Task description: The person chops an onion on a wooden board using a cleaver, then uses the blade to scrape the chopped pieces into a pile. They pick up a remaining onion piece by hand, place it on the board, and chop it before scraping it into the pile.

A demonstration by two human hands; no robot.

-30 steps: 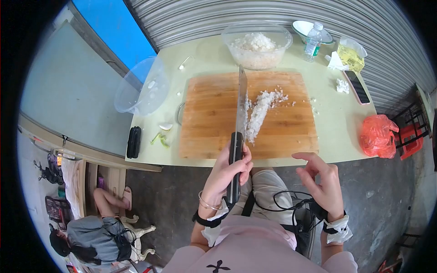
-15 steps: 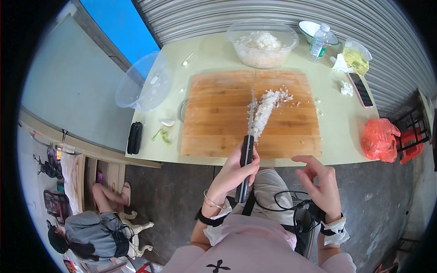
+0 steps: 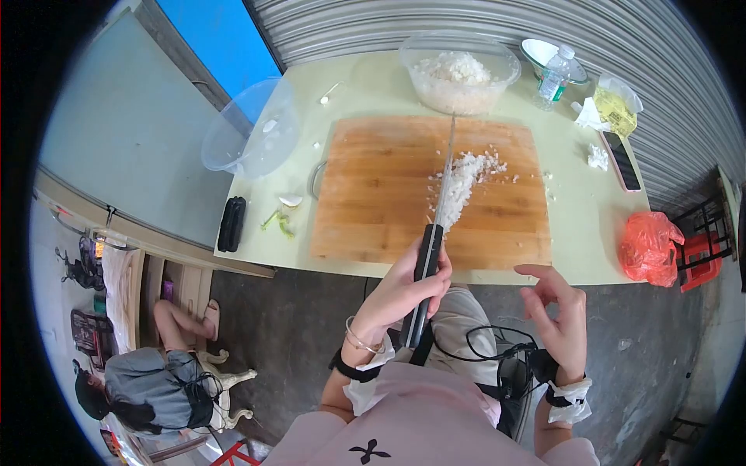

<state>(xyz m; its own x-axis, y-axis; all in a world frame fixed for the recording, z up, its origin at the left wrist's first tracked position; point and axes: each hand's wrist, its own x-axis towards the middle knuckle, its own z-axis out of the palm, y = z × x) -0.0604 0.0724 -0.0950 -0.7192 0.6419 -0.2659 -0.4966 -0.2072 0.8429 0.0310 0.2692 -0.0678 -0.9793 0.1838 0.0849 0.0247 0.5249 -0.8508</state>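
Observation:
My left hand [image 3: 410, 287] is wrapped round the black handle of a kitchen knife [image 3: 430, 260]. The knife's blade points away from me over the wooden cutting board [image 3: 373, 186], seen nearly edge-on. Just right of the blade lies a heap of finely chopped white vegetable [image 3: 464, 186], with loose bits scattered around it. My right hand [image 3: 558, 314] hovers off the table's near edge, right of the board, empty, its fingers bent and apart.
Behind the board stands a clear bowl [image 3: 460, 92] of chopped white pieces. An empty-looking clear tub [image 3: 264, 147], black case [image 3: 231, 224] and green scraps [image 3: 280, 224] are left. Rightward are a bottle [image 3: 553, 81], phone [image 3: 622, 161] and red bag [image 3: 651, 247]. A person [image 3: 159, 388] sits lower left.
The view has shifted slightly. The knife's blade leans a little further right, closer over the chopped heap. My right hand stays beside the table edge in much the same pose.

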